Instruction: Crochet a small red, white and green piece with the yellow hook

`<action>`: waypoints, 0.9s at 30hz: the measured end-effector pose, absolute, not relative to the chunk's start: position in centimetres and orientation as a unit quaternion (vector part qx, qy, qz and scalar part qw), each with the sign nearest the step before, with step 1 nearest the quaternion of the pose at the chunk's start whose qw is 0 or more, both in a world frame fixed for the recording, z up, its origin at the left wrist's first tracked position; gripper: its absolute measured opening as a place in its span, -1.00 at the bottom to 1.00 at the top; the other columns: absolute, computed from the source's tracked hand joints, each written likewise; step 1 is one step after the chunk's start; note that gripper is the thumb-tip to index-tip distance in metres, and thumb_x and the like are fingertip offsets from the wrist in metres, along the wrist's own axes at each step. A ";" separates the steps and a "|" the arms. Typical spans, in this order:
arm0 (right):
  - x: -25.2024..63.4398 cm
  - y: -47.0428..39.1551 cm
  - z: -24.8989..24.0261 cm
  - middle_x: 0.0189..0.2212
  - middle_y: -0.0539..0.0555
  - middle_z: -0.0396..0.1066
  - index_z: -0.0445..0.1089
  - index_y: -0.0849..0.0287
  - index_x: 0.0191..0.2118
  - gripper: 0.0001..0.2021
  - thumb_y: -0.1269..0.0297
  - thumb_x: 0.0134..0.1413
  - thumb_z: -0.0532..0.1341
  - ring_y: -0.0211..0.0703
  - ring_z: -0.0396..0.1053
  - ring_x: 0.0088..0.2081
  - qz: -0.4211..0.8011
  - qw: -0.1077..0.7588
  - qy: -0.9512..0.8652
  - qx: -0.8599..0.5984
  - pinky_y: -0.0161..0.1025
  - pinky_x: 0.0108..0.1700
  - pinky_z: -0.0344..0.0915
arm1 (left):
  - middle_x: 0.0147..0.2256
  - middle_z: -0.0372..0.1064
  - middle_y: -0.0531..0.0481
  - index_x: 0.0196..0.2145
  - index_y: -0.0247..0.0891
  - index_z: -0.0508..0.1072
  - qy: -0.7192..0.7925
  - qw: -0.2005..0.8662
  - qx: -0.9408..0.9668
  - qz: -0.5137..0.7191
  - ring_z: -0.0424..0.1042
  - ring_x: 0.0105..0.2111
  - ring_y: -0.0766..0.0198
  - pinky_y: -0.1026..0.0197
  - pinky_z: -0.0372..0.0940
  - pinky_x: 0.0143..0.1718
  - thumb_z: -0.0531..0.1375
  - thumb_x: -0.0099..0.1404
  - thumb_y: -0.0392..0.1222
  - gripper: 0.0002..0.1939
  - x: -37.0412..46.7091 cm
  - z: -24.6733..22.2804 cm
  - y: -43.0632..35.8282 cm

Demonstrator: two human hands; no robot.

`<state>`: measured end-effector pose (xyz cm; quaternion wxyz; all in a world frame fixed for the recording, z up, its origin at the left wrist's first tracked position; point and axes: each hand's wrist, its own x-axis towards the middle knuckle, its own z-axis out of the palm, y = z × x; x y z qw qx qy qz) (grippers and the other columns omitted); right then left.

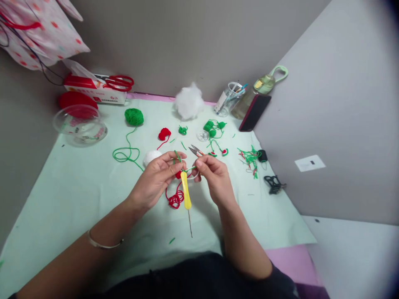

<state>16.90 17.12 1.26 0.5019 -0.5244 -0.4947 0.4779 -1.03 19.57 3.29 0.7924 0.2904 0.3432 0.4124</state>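
My left hand [162, 176] is closed, thumb and fingertips pinching at the head of a yellow-handled crochet hook [186, 191], whose thin metal end points down toward me. A small red crocheted bit [178, 174] and a green yarn end [176, 154] show at these fingers. My right hand [215, 176] pinches a strand of green yarn [190, 168] that runs across to the hook. Thread snips [196, 150] stick out beyond the right fingers, blades pointing up-left; I cannot tell whether they are held. Red yarn [176, 199] lies coiled below the left hand.
A green yarn ball [134, 117], white stuffing [188, 101], small green pieces [213, 128] and yarn scraps [249, 155] lie around. Along the back stand a tissue box [109, 97] with red scissors [120, 83], a clear cup [229, 99] and a phone [254, 113].
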 end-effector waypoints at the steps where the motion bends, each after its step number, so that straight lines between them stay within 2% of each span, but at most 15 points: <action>1: 17.2 17.4 0.9 -0.42 0.01 0.47 0.44 0.12 -0.31 -0.69 0.01 0.34 0.21 -0.22 0.37 -0.41 0.422 0.492 -0.527 -0.550 -0.23 -0.30 0.33 | -0.37 0.53 0.03 -0.19 -0.25 0.56 0.346 0.791 0.287 0.416 0.50 -0.33 0.30 0.27 0.38 -0.25 0.49 0.16 -0.21 -0.72 -1.1 3.2 19.7; 3: 18.1 18.2 0.1 -0.20 0.12 0.52 0.48 0.12 -0.17 -0.76 0.12 0.41 0.14 -0.09 0.44 -0.16 0.255 0.454 -0.587 -0.620 -0.13 -0.08 0.36 | -0.37 0.53 0.04 -0.19 -0.24 0.57 0.349 0.786 0.287 0.422 0.50 -0.31 0.31 0.29 0.38 -0.22 0.49 0.17 -0.21 -0.73 -1.4 3.1 19.9; 5: 18.9 19.0 -0.8 0.00 0.25 0.48 0.47 0.15 0.00 -0.78 0.21 0.37 0.19 0.07 0.37 0.04 0.113 0.347 -0.619 -0.696 -0.01 0.09 0.30 | -0.37 0.51 0.05 -0.19 -0.23 0.57 0.342 0.790 0.293 0.417 0.49 -0.30 0.32 0.29 0.37 -0.22 0.48 0.19 -0.21 -0.74 -1.7 3.2 20.0; 7: 19.4 19.7 -1.7 0.06 0.33 0.44 0.46 0.19 0.07 -0.75 0.27 0.35 0.19 0.16 0.30 0.10 0.080 0.232 -0.627 -0.739 0.04 0.14 0.26 | -0.38 0.49 0.06 -0.19 -0.23 0.57 0.328 0.795 0.302 0.411 0.48 -0.32 0.32 0.29 0.37 -0.24 0.47 0.20 -0.20 -0.76 -2.0 3.3 20.2; 10: 19.7 20.2 -2.7 -0.01 0.33 0.45 0.50 0.18 0.01 -0.76 0.35 0.36 0.13 0.15 0.31 0.05 0.118 0.171 -0.626 -0.752 -0.02 0.06 0.26 | -0.39 0.46 0.07 -0.20 -0.22 0.56 0.303 0.803 0.313 0.407 0.47 -0.31 0.31 0.29 0.37 -0.25 0.47 0.20 -0.20 -0.76 -2.6 3.5 20.4; 14: 19.7 20.4 -2.9 -0.07 0.29 0.46 0.50 0.19 -0.01 -0.72 0.38 0.36 0.06 0.07 0.35 -0.03 0.153 0.224 -0.611 -0.743 -0.10 -0.04 0.28 | -0.41 0.41 0.11 -0.19 -0.20 0.55 0.281 0.808 0.304 0.419 0.46 -0.35 0.33 0.30 0.39 -0.30 0.48 0.20 -0.21 -0.75 -3.5 3.8 21.0; 16: 19.5 20.3 -2.3 -0.20 0.23 0.47 0.48 0.22 -0.01 -0.68 0.35 0.38 -0.01 -0.01 0.39 -0.17 0.186 0.264 -0.600 -0.732 -0.14 -0.12 0.31 | -0.42 0.39 0.13 -0.21 -0.20 0.55 0.279 0.807 0.294 0.430 0.45 -0.37 0.34 0.32 0.40 -0.32 0.49 0.18 -0.24 -0.74 -3.9 3.9 21.4; 18: 19.2 19.9 -1.3 -0.37 0.10 0.42 0.46 0.23 -0.02 -0.64 0.26 0.41 -0.06 -0.12 0.34 -0.36 0.233 0.300 -0.595 -0.708 -0.20 -0.27 0.30 | -0.43 0.37 0.14 -0.23 -0.21 0.54 0.272 0.807 0.285 0.440 0.45 -0.38 0.36 0.32 0.42 -0.30 0.50 0.17 -0.25 -0.74 -4.3 3.7 21.7; 20: 18.6 19.2 -0.1 -0.47 -0.02 0.30 0.47 0.19 -0.06 -0.62 0.13 0.42 -0.04 -0.23 0.19 -0.51 0.312 0.346 -0.588 -0.662 -0.27 -0.44 0.18 | -0.43 0.38 0.14 -0.23 -0.22 0.54 0.261 0.807 0.279 0.450 0.45 -0.39 0.39 0.32 0.44 -0.22 0.50 0.16 -0.26 -0.73 -4.5 3.3 22.1; 22: 17.9 18.3 0.9 -0.51 -0.09 0.17 0.49 0.18 -0.09 -0.58 -0.04 0.39 0.05 -0.30 0.03 -0.55 0.479 0.430 -0.527 -0.555 -0.30 -0.50 0.01 | -0.41 0.39 0.14 -0.21 -0.21 0.54 0.256 0.808 0.275 0.454 0.46 -0.38 0.40 0.32 0.45 -0.16 0.50 0.17 -0.25 -0.73 -4.7 2.9 22.3; 24: 17.3 17.5 1.8 -0.53 -0.10 0.11 0.52 0.19 -0.15 -0.50 -0.18 0.34 0.11 -0.32 -0.03 -0.54 0.584 0.420 -0.505 -0.477 -0.30 -0.50 -0.05 | -0.40 0.39 0.15 -0.20 -0.20 0.54 0.259 0.806 0.276 0.455 0.47 -0.37 0.40 0.31 0.45 -0.12 0.49 0.18 -0.25 -0.74 -4.7 2.6 22.4; 27: 16.6 16.8 2.4 -0.55 -0.10 0.11 0.56 0.22 -0.20 -0.48 -0.22 0.26 0.22 -0.33 -0.01 -0.52 0.636 0.358 -0.516 -0.448 -0.31 -0.50 -0.07 | -0.39 0.39 0.15 -0.22 -0.20 0.54 0.268 0.801 0.273 0.461 0.47 -0.36 0.39 0.29 0.46 -0.12 0.50 0.15 -0.26 -0.72 -4.6 2.6 22.5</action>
